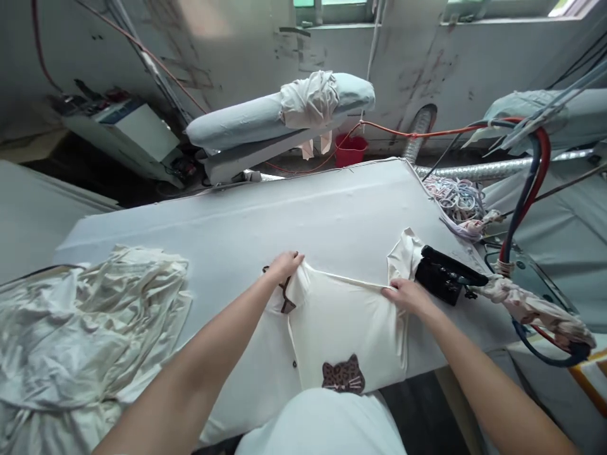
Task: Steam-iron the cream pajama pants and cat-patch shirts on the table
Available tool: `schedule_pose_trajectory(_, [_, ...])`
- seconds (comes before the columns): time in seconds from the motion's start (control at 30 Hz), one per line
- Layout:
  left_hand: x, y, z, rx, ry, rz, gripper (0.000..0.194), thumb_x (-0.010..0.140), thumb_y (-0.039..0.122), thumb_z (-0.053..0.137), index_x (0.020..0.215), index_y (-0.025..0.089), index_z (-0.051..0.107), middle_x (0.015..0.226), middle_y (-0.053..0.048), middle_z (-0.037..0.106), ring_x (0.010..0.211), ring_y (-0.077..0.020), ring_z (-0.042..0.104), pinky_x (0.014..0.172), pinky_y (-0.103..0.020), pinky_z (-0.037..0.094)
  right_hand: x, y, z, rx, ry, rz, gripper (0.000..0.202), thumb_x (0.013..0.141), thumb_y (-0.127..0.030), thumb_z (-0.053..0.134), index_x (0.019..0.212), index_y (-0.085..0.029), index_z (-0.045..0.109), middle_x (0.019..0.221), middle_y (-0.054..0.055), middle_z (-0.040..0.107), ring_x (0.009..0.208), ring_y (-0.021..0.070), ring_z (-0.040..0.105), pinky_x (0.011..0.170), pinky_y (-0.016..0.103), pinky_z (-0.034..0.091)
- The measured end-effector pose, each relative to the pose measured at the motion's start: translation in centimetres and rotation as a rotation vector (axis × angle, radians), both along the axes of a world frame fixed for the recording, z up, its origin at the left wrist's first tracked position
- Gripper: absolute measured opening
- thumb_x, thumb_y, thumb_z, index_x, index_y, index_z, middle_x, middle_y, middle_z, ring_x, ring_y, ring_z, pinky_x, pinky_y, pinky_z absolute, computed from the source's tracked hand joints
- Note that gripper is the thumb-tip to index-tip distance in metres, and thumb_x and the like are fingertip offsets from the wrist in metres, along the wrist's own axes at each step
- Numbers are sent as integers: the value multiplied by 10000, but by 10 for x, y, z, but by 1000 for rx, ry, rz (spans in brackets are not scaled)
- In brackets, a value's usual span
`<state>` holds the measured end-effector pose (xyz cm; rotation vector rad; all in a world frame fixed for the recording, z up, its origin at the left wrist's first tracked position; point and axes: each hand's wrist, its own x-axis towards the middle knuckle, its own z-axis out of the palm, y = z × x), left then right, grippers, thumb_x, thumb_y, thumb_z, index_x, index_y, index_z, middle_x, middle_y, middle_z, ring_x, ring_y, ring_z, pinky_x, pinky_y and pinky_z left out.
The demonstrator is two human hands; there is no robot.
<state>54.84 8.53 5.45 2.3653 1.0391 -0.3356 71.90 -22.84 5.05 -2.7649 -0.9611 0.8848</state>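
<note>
The grip of the left hand [284, 262] is closed on a cream shirt [346, 322], with the fingers pinching its far left corner. The grip of the right hand [408, 296] is clamped on the same shirt, at its far right corner, and between both hands the upper border of the cloth is stretched into a nearly straight line. The shirt lies on the desk [313, 218], by the near edge. A cat patch [342, 374] with a spotted pattern is at its lower part, close to the person's body. Under the left hand, a dark trim [287, 305] is visible on the cloth.

Just beside the right hand, a black iron [448, 278] rests toward the right edge of the desk. Thick hoses [539, 164] hang to the right of it. A pile of pale cloth [95, 322] covers the left end. Past the far right corner there are tangled cords [458, 199]. Beyond the far edge stand a padded board [241, 120] and a red bucket [351, 150].
</note>
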Motion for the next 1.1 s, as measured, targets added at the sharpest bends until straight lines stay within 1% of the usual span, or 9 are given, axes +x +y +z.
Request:
schedule_pose_trajectory(0.1, [5, 1, -3, 56, -11, 18, 391, 995, 404, 420, 998, 159, 725, 1070, -152, 744, 1020, -290, 688, 837, -347, 492, -28, 11, -9, 113, -339, -108, 340, 929, -421, 553, 1121, -179, 696, 1140, 161, 712, 1087, 312, 639, 917, 402, 437])
schedule_pose_trajectory(0.2, [-25, -25, -11, 162, -146, 83, 399, 991, 374, 446, 1273, 172, 643, 1265, -150, 690, 1204, -282, 620, 1029, -388, 442, -80, 34, -34, 410, -560, 120, 477, 942, -335, 527, 1389, -169, 545, 1485, 167, 512, 1387, 299, 437, 1124, 443, 329])
schedule_pose_trajectory(0.37, [-180, -59, -52, 542, -510, -102, 512, 988, 284, 424, 1480, 149, 465, 1556, -148, 454, 1488, -254, 345, 1210, -417, 282, -108, 64, -76, 486, -582, 299, 564, 970, -407, 467, 1461, -130, 458, 1556, 189, 413, 1474, 311, 308, 1193, 522, 229])
schedule_pose_trajectory(0.47, [-251, -30, -72, 645, -399, -165, 466, 951, 315, 461, 1380, 181, 582, 1510, -160, 505, 1439, -309, 416, 1177, -469, 318, -91, 90, -64, 539, -563, 245, 538, 971, -407, 467, 1423, -116, 497, 1508, 216, 456, 1399, 332, 409, 1128, 507, 336])
schedule_pose_trajectory(0.57, [-240, 19, -54, 678, -318, 78, 431, 945, 300, 445, 1296, 142, 639, 1448, -217, 545, 1385, -350, 470, 1145, -514, 338, -86, 133, -27, 571, -363, 356, 412, 983, -338, 458, 1365, -231, 570, 1331, 137, 615, 1097, 252, 625, 897, 358, 476])
schedule_pose_trajectory(0.63, [-198, 39, -28, 511, -301, 16, 397, 968, 306, 427, 1285, 205, 644, 1303, -163, 661, 1263, -292, 584, 1082, -437, 412, -92, 167, -5, 483, -172, 391, 373, 979, -315, 477, 1333, -291, 593, 1127, 74, 701, 890, 209, 655, 755, 303, 456])
schedule_pose_trajectory(0.73, [-130, 40, 5, 202, -118, -13, 401, 953, 483, 488, 1228, 241, 651, 889, -89, 753, 928, -259, 707, 844, -347, 499, -108, 206, 6, 355, 22, 334, 270, 959, -386, 540, 1158, -271, 681, 851, 31, 710, 734, 191, 628, 658, 276, 401])
schedule_pose_trajectory(0.83, [-100, 25, 11, -37, 56, 144, 475, 817, 647, 602, 922, 192, 691, 602, -47, 657, 669, -255, 675, 666, -318, 467, -126, 214, -4, 341, 62, 256, 278, 935, -400, 547, 775, -211, 673, 621, 5, 613, 565, 152, 546, 567, 258, 341])
schedule_pose_trajectory(1.1, [-226, -13, -34, 225, -408, 254, 183, 862, 260, 481, 991, 214, 604, 874, -24, 662, 825, -190, 656, 760, -291, 506, -140, 114, -40, 619, -330, 73, 194, 923, -177, 417, 961, -192, 607, 908, 62, 624, 778, 190, 566, 666, 276, 383])
